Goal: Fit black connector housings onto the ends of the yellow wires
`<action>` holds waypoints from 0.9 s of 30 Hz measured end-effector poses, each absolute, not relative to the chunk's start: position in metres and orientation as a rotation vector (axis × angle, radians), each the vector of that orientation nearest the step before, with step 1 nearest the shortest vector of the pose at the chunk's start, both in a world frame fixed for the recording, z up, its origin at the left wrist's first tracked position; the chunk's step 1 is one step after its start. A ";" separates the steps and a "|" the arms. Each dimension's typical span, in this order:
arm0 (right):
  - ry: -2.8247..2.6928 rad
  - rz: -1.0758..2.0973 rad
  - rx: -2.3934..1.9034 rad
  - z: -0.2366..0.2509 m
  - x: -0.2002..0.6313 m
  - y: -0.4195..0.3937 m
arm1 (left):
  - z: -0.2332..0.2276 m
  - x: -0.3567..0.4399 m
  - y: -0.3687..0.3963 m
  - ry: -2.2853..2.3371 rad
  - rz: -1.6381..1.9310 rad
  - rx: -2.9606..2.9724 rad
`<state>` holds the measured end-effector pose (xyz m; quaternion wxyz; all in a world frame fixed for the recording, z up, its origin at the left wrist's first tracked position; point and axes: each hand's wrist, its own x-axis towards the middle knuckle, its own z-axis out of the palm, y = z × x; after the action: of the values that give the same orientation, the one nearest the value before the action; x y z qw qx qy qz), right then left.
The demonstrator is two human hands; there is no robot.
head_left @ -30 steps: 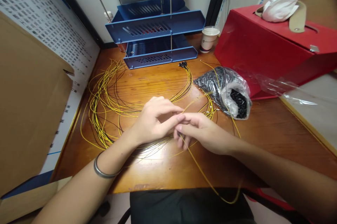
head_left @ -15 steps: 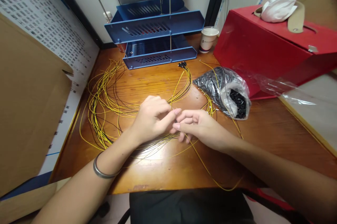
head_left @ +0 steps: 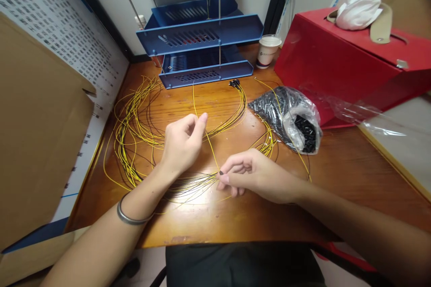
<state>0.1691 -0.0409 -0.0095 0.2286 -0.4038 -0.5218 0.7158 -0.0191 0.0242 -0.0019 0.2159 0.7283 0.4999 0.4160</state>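
Writing: print on the paper cup (head_left: pixel 268 50), upper centre, is too small for us to read.
Yellow wire (head_left: pixel 206 136): we see it run diagonally from lower right to upper left at mid-frame.
Left hand (head_left: pixel 182 143): pinches the wire's upper stretch.
Right hand (head_left: pixel 256 174): clamped on its black end.

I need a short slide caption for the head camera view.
Left hand and right hand pinch one yellow wire above wire bundles on a wooden desk.

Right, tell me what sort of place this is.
Probably a small workbench for hand assembly of wiring. Loose yellow wires lie spread over a wooden desk, a clear bag of small black parts lies beside them, and blue stacked paper trays stand at the back.
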 end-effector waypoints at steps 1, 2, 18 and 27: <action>-1.443 1.969 -1.104 -0.009 0.169 -0.041 | -0.002 -0.019 0.024 1.332 1.141 2.020; -1.442 1.962 -1.097 -0.007 0.169 -0.041 | -0.002 -0.019 0.024 1.264 1.125 2.041; -1.343 1.902 -1.091 -0.004 0.169 -0.040 | 0.000 -0.019 0.021 1.181 1.109 2.248; -1.410 1.876 -1.077 -0.001 0.168 -0.042 | 0.000 -0.022 0.027 1.349 1.323 1.914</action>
<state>0.1679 -0.0423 -0.0007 0.2761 -0.4008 -0.5247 0.6985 -0.0216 0.0266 0.0002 0.2241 0.6934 0.4889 0.4795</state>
